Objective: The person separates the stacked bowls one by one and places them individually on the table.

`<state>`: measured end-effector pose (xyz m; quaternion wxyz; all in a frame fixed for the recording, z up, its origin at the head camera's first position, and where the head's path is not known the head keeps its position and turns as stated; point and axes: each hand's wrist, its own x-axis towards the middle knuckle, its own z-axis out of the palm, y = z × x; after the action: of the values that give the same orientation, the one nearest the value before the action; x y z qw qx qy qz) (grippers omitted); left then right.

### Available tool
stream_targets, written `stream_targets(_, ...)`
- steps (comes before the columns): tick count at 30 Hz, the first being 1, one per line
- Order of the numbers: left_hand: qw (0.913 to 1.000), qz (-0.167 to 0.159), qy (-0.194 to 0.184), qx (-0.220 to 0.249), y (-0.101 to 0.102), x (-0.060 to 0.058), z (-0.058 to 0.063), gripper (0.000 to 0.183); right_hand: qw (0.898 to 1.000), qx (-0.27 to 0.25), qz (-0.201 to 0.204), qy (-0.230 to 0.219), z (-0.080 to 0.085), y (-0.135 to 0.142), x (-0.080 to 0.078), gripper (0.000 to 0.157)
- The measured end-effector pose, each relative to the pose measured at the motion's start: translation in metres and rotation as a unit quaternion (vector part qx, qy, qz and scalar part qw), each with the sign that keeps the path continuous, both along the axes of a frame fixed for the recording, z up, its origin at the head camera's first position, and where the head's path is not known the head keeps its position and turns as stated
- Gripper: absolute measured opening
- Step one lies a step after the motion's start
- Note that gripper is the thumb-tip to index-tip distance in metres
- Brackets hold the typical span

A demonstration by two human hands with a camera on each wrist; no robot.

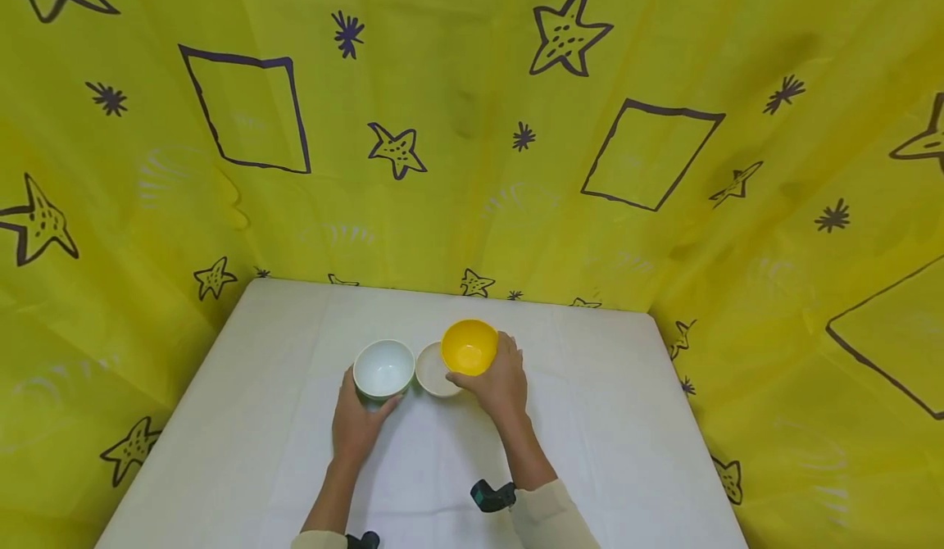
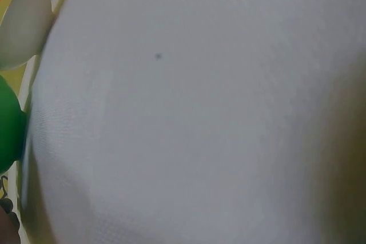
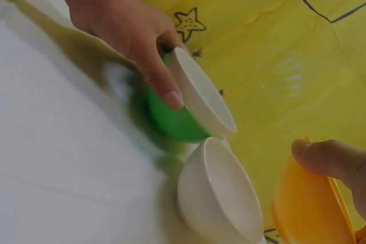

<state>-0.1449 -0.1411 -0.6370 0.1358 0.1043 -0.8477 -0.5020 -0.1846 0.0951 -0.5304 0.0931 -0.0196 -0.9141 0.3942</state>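
Observation:
My left hand (image 1: 356,424) grips a green bowl (image 3: 171,117) with a white inside and rim, fingers along its left side and thumb at the near side. Whether the white part is a second bowl nested in it, I cannot tell. Just right of it, a cream bowl (image 1: 433,371) stands upright on the table, touching or almost touching the green one. My right hand (image 1: 503,378) holds a yellow bowl (image 1: 469,346) by its right side, thumb at the near rim. The yellow bowl is raised and partly covers the cream bowl in the head view.
All this is on a white-covered table (image 1: 627,451), whose far edge meets a yellow curtain (image 1: 457,221) printed with stars and frames. Curtain also hangs along both sides. A dark wrist device (image 1: 492,496) sits at the right sleeve.

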Motion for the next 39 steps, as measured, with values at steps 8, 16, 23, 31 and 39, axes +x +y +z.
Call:
stream_targets(8,1.0000,-0.002,-0.003,0.005,0.000,0.000,0.001,0.104,0.999,-0.004,-0.030,-0.017,-0.005,0.014,0.003,0.109)
stream_targets(16,1.0000,0.003,0.002,0.003,0.001,0.001,0.002,0.103,0.998,-0.006,-0.054,-0.030,-0.021,0.029,0.007,0.106)
stream_targets(23,0.9999,0.001,0.007,0.009,0.000,-0.001,0.000,0.102,0.996,0.002,-0.081,-0.047,-0.033,0.044,0.008,0.110)
stream_targets(31,1.0000,0.002,0.004,0.005,0.000,-0.001,0.002,0.103,0.993,0.016,-0.092,-0.071,-0.047,0.051,0.008,0.108)
stream_targets(39,1.0000,0.003,-0.002,0.004,-0.001,0.001,0.003,0.103,0.994,0.023,-0.086,-0.066,-0.056,0.050,0.011,0.106)
